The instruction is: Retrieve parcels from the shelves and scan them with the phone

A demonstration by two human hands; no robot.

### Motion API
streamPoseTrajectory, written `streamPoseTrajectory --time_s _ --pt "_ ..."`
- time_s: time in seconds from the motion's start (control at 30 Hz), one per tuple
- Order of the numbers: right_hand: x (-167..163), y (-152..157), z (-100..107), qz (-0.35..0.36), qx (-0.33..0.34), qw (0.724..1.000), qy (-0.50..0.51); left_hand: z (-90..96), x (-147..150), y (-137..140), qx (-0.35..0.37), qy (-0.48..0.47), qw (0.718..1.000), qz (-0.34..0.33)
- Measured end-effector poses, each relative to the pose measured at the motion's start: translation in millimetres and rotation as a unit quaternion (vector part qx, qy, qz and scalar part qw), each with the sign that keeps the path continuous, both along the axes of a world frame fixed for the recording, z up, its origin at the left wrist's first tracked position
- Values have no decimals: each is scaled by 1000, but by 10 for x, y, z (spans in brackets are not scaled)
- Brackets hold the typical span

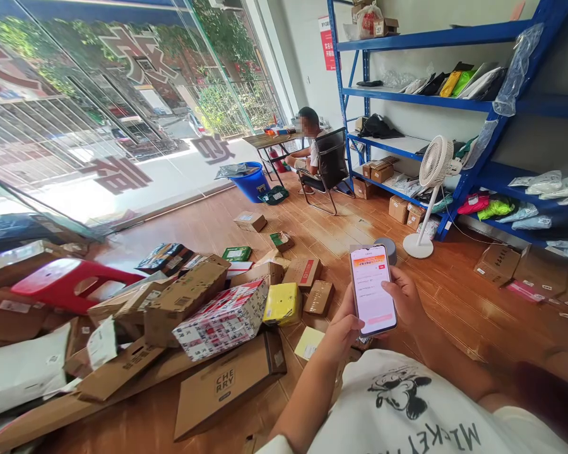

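Observation:
A smartphone with a lit white and orange screen is held upright in front of my chest. My left hand is wrapped round its lower left edge, thumb near the bottom of the screen. Around its right edge closes my right hand, with the thumb over the right side of the screen. The fingers behind the phone are hidden. Below and left of the phone lie a small brown box and a yellow package on the floor.
Many parcels, including a brown CHERRY box and a patterned box, cover the floor at left beside a red plastic stool. A white fan stands before blue shelves. A person sits by a table; a blue bin stands nearby.

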State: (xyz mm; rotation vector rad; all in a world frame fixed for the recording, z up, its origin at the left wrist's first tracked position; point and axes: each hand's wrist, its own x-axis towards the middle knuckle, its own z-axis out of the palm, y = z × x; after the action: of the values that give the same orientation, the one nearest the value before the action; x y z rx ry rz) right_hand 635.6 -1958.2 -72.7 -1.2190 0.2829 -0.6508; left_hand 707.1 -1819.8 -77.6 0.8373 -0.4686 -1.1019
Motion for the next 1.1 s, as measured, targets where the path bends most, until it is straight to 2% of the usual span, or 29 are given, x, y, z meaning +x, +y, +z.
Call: streamPoseTrajectory --time_s 0.2,0.47,0.77,1.1 --pt "-18 14 14 19 21 1000 -7 -130 13 -47 -16 -4 999 34" --pt "-15 27 73 15 47 999 6 99 -29 15 10 -8 1000 22" --pt "-7 27 60 17 59 998 7 85 -8 46 15 5 1000 -9" --pt "-16 17 94 11 33 999 -1 57 -5 39 6 7 1000 -12"
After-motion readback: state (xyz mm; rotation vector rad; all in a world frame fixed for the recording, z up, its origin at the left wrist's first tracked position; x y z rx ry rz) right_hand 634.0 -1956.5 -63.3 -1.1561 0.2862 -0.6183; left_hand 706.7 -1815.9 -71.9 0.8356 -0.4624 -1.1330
